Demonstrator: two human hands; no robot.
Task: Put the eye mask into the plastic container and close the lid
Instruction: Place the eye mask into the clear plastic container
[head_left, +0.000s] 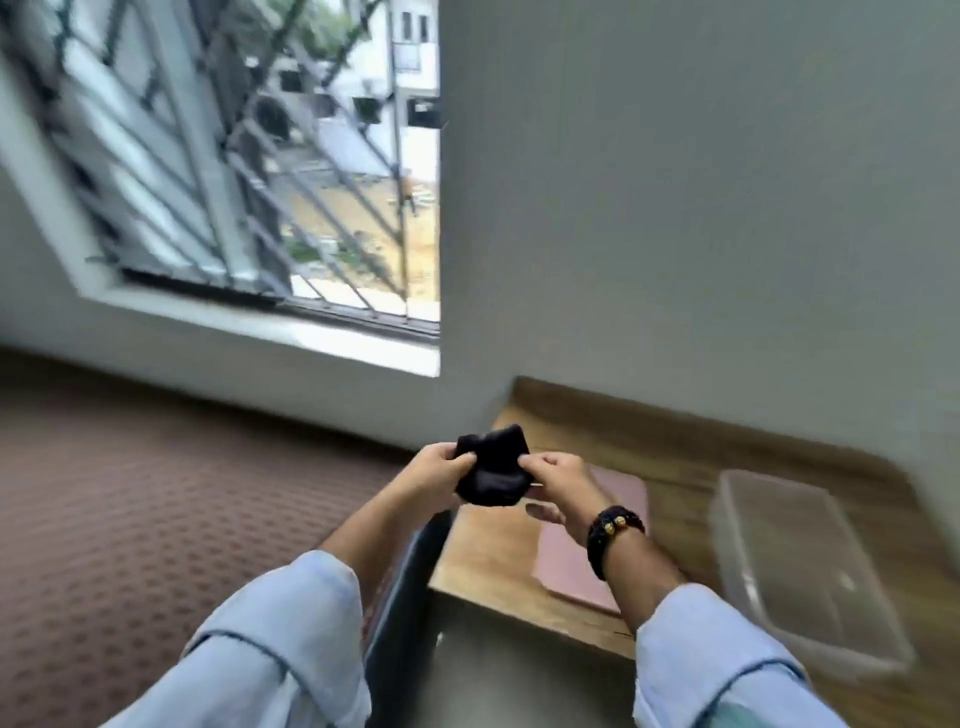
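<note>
Both arms are reaching forward, side by side. The left hand (439, 475) and the right hand (558, 491) are pinching the black eye mask (493, 470) between them.

The wooden counter (483, 551) filled the lower right of the frame, against the wall. On it, a clear rectangular plastic container (800, 566) sat at the right, with a flat pink mat (582, 571) to its left. Both hands (558, 486) held the crumpled black eye mask (493, 473) above the counter's left end. A barred window (291, 171) stood upper left.

You face a grey wall (675, 208); barred window (311, 182) at left, daylit; brown patterned carpet (130, 493); wooden table (488, 561).
</note>
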